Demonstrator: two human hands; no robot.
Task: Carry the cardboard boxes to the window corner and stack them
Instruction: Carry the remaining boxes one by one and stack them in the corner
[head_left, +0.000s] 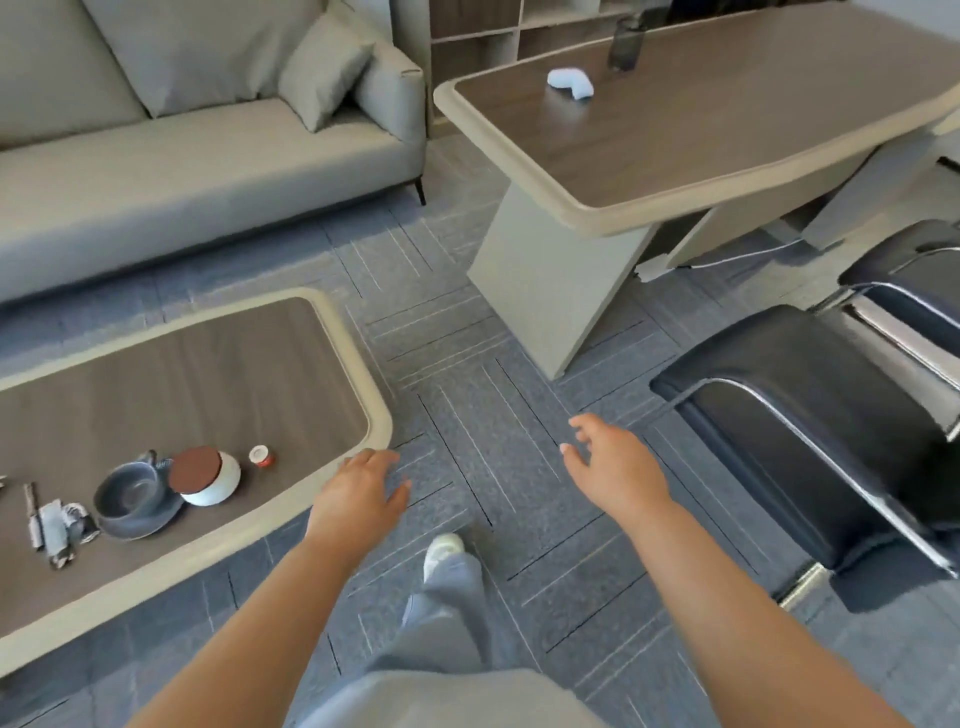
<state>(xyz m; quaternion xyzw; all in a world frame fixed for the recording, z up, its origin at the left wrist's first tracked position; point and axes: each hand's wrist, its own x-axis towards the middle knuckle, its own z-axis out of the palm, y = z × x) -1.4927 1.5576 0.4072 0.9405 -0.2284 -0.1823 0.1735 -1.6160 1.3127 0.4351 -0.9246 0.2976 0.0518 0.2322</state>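
No cardboard box shows in this view, and neither does a window corner. My left hand (358, 493) reaches forward over the grey carpet, just off the corner of the low coffee table, fingers apart and holding nothing. My right hand (613, 467) is stretched out level with it, to the right, also empty with its fingers spread. Both forearms extend from the bottom of the frame. Below the hands I see my leg and a white shoe (441, 556) on the carpet.
A low coffee table (374, 410) at left carries a dark bowl (130, 493), a white lidded jar (208, 475) and a small cup. A grey sofa (208, 171) stands behind it. A desk (587, 213) is ahead right; black chairs (805, 431) at right. Carpet runs between them.
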